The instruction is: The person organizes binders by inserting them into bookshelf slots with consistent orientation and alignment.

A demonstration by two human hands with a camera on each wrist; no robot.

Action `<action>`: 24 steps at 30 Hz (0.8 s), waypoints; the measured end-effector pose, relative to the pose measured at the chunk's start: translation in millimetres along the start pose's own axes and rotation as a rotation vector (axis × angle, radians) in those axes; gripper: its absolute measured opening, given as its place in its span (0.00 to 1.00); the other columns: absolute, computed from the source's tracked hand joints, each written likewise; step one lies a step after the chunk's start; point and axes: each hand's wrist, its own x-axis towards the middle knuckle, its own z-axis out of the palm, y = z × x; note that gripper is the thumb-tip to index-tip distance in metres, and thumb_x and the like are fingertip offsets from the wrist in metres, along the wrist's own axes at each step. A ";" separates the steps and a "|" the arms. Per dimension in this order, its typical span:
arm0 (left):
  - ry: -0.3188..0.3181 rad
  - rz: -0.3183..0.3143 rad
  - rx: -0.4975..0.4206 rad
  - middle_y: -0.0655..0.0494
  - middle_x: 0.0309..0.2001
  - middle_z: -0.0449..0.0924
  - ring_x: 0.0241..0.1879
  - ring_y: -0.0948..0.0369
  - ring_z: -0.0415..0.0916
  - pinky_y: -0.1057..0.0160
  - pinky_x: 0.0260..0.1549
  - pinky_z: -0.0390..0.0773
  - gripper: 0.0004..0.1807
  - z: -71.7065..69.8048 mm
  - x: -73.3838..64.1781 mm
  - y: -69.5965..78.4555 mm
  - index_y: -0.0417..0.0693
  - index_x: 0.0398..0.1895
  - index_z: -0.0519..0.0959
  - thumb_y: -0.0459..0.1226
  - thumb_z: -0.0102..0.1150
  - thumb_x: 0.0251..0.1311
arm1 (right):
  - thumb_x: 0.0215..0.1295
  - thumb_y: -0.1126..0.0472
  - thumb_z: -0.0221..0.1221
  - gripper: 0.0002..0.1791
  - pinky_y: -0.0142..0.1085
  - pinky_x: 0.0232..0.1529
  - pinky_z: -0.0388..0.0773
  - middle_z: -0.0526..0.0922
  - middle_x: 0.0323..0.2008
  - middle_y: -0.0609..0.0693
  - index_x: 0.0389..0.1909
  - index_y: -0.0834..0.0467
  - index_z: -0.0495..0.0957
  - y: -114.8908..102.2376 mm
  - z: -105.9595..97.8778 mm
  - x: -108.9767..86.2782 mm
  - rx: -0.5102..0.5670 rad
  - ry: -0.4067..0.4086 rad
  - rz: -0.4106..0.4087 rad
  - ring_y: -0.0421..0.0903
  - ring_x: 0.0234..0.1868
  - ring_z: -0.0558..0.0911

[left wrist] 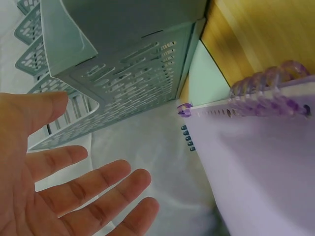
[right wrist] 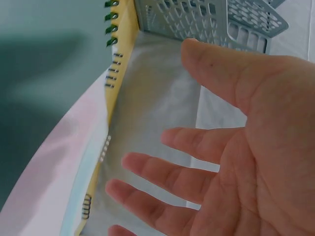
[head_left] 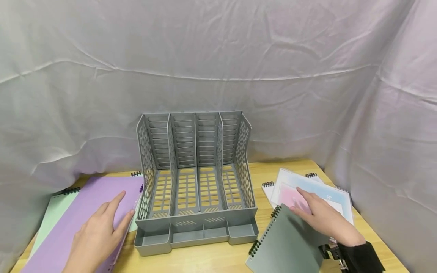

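Observation:
My left hand (head_left: 99,231) hovers over a purple spiral notebook (head_left: 109,185) at the left, fingers spread and holding nothing. In the left wrist view a gap shows between that hand and the purple cover (left wrist: 261,162). At the right, my right hand (head_left: 324,220) is held above a dark green spiral notebook (head_left: 283,242) and a pink-and-blue notebook (head_left: 290,195), its fingers also loose and bare. The right wrist view shows the green cover (right wrist: 49,59) apart from the fingers. Between the hands stands a grey desk file organizer (head_left: 196,218) with several upright slots, all bare.
Light green notebooks (head_left: 51,212) lie beneath the purple one. A white spiral notebook (head_left: 268,189) sticks out under the pink-and-blue one. The wooden table (head_left: 198,261) is backed by a grey cloth (head_left: 205,57), which also hangs along the right side.

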 end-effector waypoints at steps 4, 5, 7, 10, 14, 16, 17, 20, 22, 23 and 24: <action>-0.002 -0.005 -0.006 0.26 0.69 0.74 0.57 0.21 0.76 0.20 0.38 0.78 0.38 -2.4 -0.4 1.6 0.50 0.84 0.62 0.57 0.55 0.79 | 0.80 0.39 0.58 0.44 0.72 0.62 0.74 0.73 0.70 0.78 0.78 0.69 0.64 10.6 -1.4 -7.6 -0.007 -0.006 0.012 0.77 0.70 0.73; 0.001 -0.004 -0.008 0.27 0.69 0.75 0.57 0.21 0.77 0.21 0.38 0.78 0.38 -2.7 -0.5 1.9 0.50 0.84 0.62 0.57 0.55 0.79 | 0.80 0.40 0.58 0.43 0.72 0.62 0.75 0.74 0.69 0.77 0.78 0.70 0.65 13.7 -1.2 -10.0 -0.008 -0.005 0.011 0.77 0.70 0.74; 0.005 -0.003 -0.009 0.28 0.68 0.77 0.56 0.22 0.78 0.21 0.37 0.78 0.38 -3.2 -0.5 2.1 0.50 0.83 0.62 0.57 0.55 0.79 | 0.80 0.40 0.58 0.42 0.69 0.60 0.77 0.75 0.68 0.76 0.76 0.71 0.67 19.3 -1.6 -14.0 -0.011 -0.011 0.016 0.74 0.67 0.77; 0.011 0.006 -0.012 0.31 0.66 0.79 0.55 0.24 0.79 0.22 0.36 0.79 0.38 -4.4 0.3 2.9 0.51 0.84 0.62 0.57 0.55 0.79 | 0.80 0.40 0.58 0.42 0.63 0.56 0.80 0.76 0.68 0.76 0.75 0.72 0.67 28.0 -2.7 -20.0 -0.013 -0.031 0.036 0.67 0.62 0.81; 0.020 0.020 -0.019 0.32 0.64 0.81 0.55 0.25 0.80 0.23 0.37 0.79 0.38 -7.4 3.5 4.7 0.50 0.83 0.62 0.56 0.55 0.79 | 0.80 0.43 0.59 0.40 0.64 0.57 0.81 0.78 0.66 0.75 0.72 0.75 0.69 38.8 -2.6 -27.0 -0.022 -0.030 0.037 0.69 0.62 0.82; 0.031 0.029 -0.026 0.32 0.64 0.81 0.54 0.26 0.81 0.23 0.37 0.79 0.38 -8.7 5.1 6.0 0.50 0.83 0.62 0.56 0.55 0.79 | 0.79 0.45 0.60 0.39 0.65 0.58 0.80 0.80 0.64 0.74 0.70 0.77 0.71 44.0 -1.2 -30.2 -0.021 -0.021 0.028 0.69 0.62 0.82; 0.036 0.033 -0.029 0.32 0.63 0.82 0.54 0.26 0.81 0.24 0.37 0.79 0.38 -9.3 5.9 6.7 0.49 0.83 0.62 0.56 0.56 0.79 | 0.79 0.46 0.60 0.38 0.64 0.58 0.81 0.81 0.63 0.74 0.68 0.77 0.72 46.6 -0.7 -31.4 -0.017 -0.024 0.026 0.70 0.61 0.83; 0.060 0.048 -0.038 0.33 0.62 0.83 0.52 0.28 0.83 0.25 0.36 0.80 0.38 -10.9 8.9 8.2 0.48 0.83 0.63 0.54 0.57 0.78 | 0.79 0.47 0.61 0.36 0.60 0.53 0.84 0.84 0.58 0.73 0.66 0.79 0.73 53.0 0.2 -35.0 0.002 -0.054 0.044 0.65 0.54 0.87; 0.070 0.053 -0.044 0.33 0.61 0.83 0.50 0.29 0.84 0.27 0.35 0.80 0.37 -11.8 11.7 8.4 0.47 0.82 0.64 0.53 0.59 0.78 | 0.79 0.48 0.60 0.35 0.58 0.50 0.86 0.86 0.54 0.71 0.63 0.79 0.74 56.6 0.9 -36.8 0.017 -0.078 0.061 0.61 0.50 0.89; 0.071 0.051 -0.047 0.32 0.60 0.83 0.49 0.31 0.84 0.27 0.35 0.80 0.37 -12.5 13.5 8.3 0.46 0.82 0.64 0.53 0.59 0.78 | 0.79 0.48 0.60 0.34 0.56 0.49 0.86 0.87 0.51 0.70 0.62 0.79 0.75 58.0 1.3 -37.6 0.023 -0.090 0.072 0.59 0.48 0.89; 0.070 0.050 -0.051 0.32 0.60 0.83 0.48 0.32 0.85 0.28 0.35 0.80 0.38 -13.2 15.4 7.9 0.46 0.82 0.64 0.53 0.59 0.78 | 0.80 0.48 0.60 0.33 0.55 0.49 0.87 0.87 0.49 0.67 0.60 0.79 0.76 59.1 1.8 -38.4 0.029 -0.097 0.081 0.57 0.46 0.89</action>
